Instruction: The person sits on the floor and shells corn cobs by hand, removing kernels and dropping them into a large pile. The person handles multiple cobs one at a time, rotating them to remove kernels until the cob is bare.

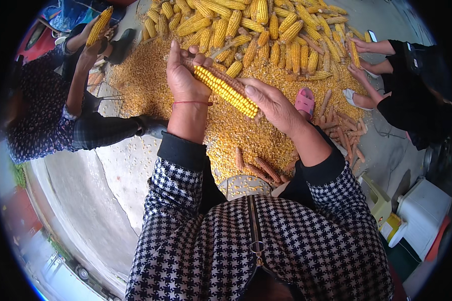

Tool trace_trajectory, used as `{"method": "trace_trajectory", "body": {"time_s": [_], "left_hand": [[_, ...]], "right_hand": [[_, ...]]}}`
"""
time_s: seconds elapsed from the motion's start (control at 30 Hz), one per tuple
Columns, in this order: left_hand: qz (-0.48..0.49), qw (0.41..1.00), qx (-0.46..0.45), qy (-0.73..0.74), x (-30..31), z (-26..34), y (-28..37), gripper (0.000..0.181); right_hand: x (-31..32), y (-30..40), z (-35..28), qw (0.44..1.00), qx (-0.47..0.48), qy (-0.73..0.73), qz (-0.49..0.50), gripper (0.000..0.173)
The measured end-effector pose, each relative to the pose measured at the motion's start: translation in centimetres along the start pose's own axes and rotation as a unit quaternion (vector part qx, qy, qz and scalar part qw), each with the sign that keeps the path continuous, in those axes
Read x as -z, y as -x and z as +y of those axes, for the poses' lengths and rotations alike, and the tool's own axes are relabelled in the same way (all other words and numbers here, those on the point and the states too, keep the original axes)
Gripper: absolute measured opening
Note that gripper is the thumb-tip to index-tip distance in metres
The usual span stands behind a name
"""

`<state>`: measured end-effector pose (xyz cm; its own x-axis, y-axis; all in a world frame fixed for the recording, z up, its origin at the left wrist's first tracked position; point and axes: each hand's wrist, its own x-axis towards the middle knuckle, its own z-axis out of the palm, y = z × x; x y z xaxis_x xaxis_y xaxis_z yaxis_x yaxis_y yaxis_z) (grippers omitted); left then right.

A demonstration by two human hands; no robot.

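Note:
A yellow corn ear (228,91) lies slantwise between my hands, with rows of kernels on its near side and a bare reddish strip of cob along its upper side. My left hand (188,77) grips its far left end, fingers curled around it. At the near right end, my right hand (275,103) holds the ear with the thumb pressed along the cob. Loose corn kernels (237,139) spread over the floor beneath both hands. Just beyond my hands rises a heap of corn ears (263,41). Several bare corncobs (268,169) lie close to my lap.
At left a person (41,109) holds a corn ear (100,26); at right another person (410,86) holds one (354,52). A pink slipper (305,101) stands among kernels beside a bare cob pile (346,131). A white box (423,214) and yellow container (391,227) stand lower right.

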<state>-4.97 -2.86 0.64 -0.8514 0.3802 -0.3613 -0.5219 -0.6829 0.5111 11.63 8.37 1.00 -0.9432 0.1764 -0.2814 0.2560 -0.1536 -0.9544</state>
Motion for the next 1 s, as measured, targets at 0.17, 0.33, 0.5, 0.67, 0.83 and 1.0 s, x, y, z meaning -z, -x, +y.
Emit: {"method": "trace_trajectory", "body": {"time_s": [0.17, 0.33, 0.5, 0.67, 0.83, 1.0], "left_hand": [[-0.014, 0.999, 0.029, 0.035, 0.7, -0.1, -0.2, 0.033], [-0.046, 0.995, 0.049, 0.079, 1.3, -0.1, -0.9, 0.033], [-0.013, 0.994, 0.043, 0.095, 2.3, -0.1, -1.7, 0.033], [-0.018, 0.996, 0.044, 0.070, 1.3, -0.5, -0.9, 0.033], [-0.024, 0.996, 0.064, -0.048, -0.9, -3.3, 2.2, 0.033], [-0.039, 0.986, 0.012, -0.159, -1.3, -6.1, 3.6, 0.034]], "right_hand": [[0.1, 0.6, -0.3, 0.999, 0.022, 0.035, -0.011, 0.041], [0.4, 0.3, -0.1, 0.997, 0.061, -0.050, 0.002, 0.039], [0.2, 0.9, -0.5, 0.998, 0.034, -0.047, -0.038, 0.045], [0.0, 0.0, 0.5, 0.996, 0.055, -0.060, 0.035, 0.036], [0.2, -1.2, 0.8, 0.987, 0.097, 0.114, 0.049, 0.045], [-0.3, -1.5, 0.9, 0.986, 0.065, 0.122, 0.094, 0.045]]}}
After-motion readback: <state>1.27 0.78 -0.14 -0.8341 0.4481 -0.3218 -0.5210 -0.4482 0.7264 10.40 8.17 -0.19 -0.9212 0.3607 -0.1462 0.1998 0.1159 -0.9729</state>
